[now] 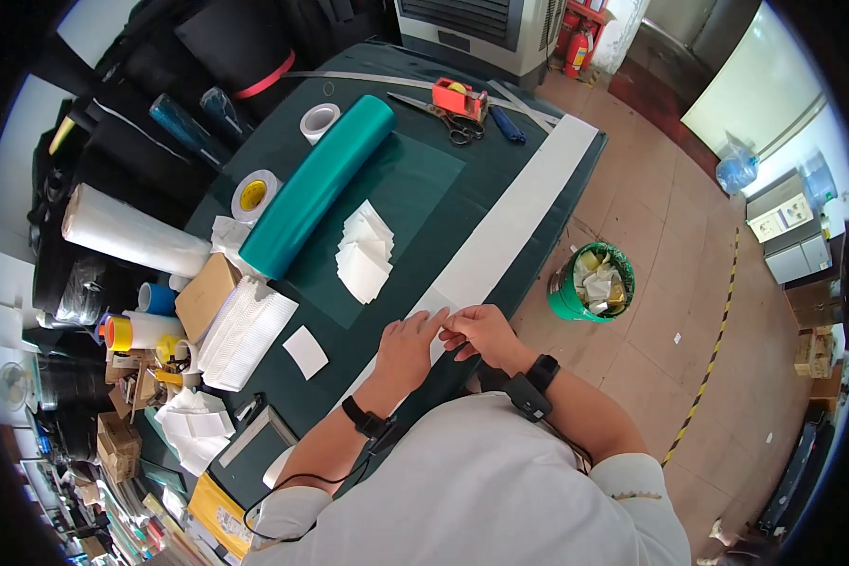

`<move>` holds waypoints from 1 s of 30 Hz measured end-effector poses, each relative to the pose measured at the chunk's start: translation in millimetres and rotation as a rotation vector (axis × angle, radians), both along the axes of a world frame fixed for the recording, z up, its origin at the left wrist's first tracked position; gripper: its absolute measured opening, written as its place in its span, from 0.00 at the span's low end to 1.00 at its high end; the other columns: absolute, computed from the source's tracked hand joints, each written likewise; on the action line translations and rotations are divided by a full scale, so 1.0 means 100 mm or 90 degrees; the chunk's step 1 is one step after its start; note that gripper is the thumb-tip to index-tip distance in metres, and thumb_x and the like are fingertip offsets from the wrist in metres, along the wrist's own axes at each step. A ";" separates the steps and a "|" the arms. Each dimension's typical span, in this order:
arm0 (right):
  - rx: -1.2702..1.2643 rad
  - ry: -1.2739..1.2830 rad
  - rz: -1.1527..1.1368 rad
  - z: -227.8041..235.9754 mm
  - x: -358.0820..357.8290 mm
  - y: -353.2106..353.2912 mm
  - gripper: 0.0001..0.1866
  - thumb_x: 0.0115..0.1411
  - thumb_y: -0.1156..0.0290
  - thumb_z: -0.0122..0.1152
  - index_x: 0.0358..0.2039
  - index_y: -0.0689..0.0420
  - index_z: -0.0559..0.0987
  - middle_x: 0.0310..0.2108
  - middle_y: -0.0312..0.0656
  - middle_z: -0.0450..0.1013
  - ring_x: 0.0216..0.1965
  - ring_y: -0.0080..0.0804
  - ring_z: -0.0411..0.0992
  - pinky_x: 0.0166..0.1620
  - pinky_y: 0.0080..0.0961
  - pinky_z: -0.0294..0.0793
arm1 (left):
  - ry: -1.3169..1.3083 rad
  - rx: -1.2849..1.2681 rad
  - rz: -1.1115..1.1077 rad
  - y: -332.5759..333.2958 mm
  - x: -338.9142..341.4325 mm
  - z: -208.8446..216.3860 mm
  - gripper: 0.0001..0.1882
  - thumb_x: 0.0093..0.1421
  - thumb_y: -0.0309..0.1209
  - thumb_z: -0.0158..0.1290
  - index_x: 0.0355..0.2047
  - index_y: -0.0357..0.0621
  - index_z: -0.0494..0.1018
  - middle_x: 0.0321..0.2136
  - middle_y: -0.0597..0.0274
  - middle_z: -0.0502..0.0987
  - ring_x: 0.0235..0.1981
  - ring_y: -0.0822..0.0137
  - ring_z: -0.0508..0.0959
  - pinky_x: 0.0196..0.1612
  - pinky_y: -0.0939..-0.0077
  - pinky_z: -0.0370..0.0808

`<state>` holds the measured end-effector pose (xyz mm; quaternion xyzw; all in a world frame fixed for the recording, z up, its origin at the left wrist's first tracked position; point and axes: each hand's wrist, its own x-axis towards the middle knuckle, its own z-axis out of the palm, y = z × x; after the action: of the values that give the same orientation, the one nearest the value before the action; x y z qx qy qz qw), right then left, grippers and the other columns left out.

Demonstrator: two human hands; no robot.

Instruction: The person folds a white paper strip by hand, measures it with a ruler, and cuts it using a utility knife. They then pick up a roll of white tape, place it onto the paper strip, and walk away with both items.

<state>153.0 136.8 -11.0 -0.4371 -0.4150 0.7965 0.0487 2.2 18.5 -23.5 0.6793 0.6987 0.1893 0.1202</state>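
Note:
A long white strip (505,226) runs diagonally across the dark green table, from its far right corner toward my body. My left hand (407,351) lies over the near part of this strip, its fingers stretched out flat. Close beside it, my right hand (486,335) has thumb and fingers pinched together at the strip's right edge; what sits between them is too small to make out. The two hands' fingertips nearly meet. A fanned pile of white sheets (364,253) lies beyond my left hand. Nearer the left, a single white square (306,353) rests on the table.
A green film roll (321,184), partly unrolled, crosses the table. Tape rolls (255,195) stand left of it. Scissors (457,127), a red tape dispenser (457,97) and a blue-handled cutter (507,124) lie at the back. A green waste bin (561,300) stands on the floor at right.

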 end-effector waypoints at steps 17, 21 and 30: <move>0.213 0.091 0.076 0.03 -0.02 -0.07 0.08 0.64 0.71 0.60 0.37 0.63 0.83 0.29 0.37 0.79 0.29 0.19 0.76 0.28 0.17 0.78 | -0.662 -0.017 0.298 -0.03 0.04 0.05 0.10 0.64 0.29 0.56 0.38 0.33 0.80 0.27 0.64 0.81 0.30 0.76 0.79 0.36 0.81 0.75; 0.271 0.073 0.114 -0.05 0.01 -0.04 0.08 0.65 0.72 0.61 0.39 0.62 0.83 0.31 0.35 0.79 0.29 0.18 0.75 0.29 0.16 0.77 | -0.672 -0.024 0.347 -0.02 0.01 0.05 0.09 0.63 0.28 0.56 0.32 0.32 0.80 0.24 0.67 0.80 0.26 0.79 0.77 0.32 0.83 0.74; 0.590 0.201 0.143 0.00 0.06 0.05 0.16 0.57 0.78 0.59 0.46 0.56 0.81 0.35 0.38 0.75 0.32 0.28 0.74 0.35 0.21 0.75 | -0.784 -0.053 0.384 0.02 -0.04 0.13 0.09 0.62 0.27 0.55 0.31 0.31 0.80 0.23 0.63 0.79 0.24 0.76 0.77 0.32 0.81 0.76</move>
<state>159.3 141.5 -11.5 -0.1962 -0.7571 0.5852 0.2139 -1.4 20.1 -10.5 0.2188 0.6683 0.5392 0.4635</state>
